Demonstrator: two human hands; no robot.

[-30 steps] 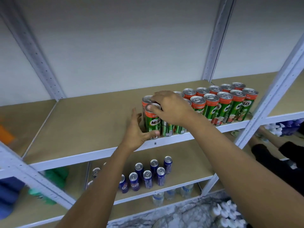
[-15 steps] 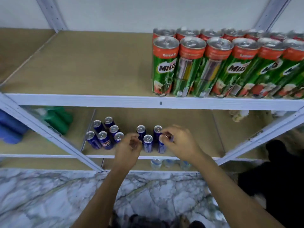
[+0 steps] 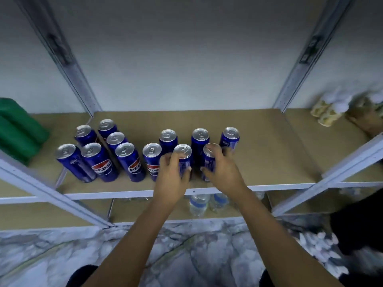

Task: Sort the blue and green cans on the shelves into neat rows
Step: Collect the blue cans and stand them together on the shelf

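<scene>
Twelve blue cans (image 3: 105, 162) stand on the shelf (image 3: 269, 154), none rowed yet: six clustered at 9 o'clock, six looser centrally. Left hand (image 3: 172, 179) grips one front can (image 3: 183, 160); right hand (image 3: 223, 172) grips its neighbour (image 3: 208, 162). Green cans aren't visible.

Eleven cans (image 3: 130, 161) are standing upright on the shelf (image 3: 269, 154) in front of me: six clustering at the left and five spreading to their right in two staggered rows. My left hand (image 3: 172, 179) is gripping the middle front can (image 3: 183, 160), and my right hand (image 3: 224, 172) is gripping the front can just to its right (image 3: 209, 162). Water bottles (image 3: 199, 204) are sitting on the shelf below, under my hands.
</scene>
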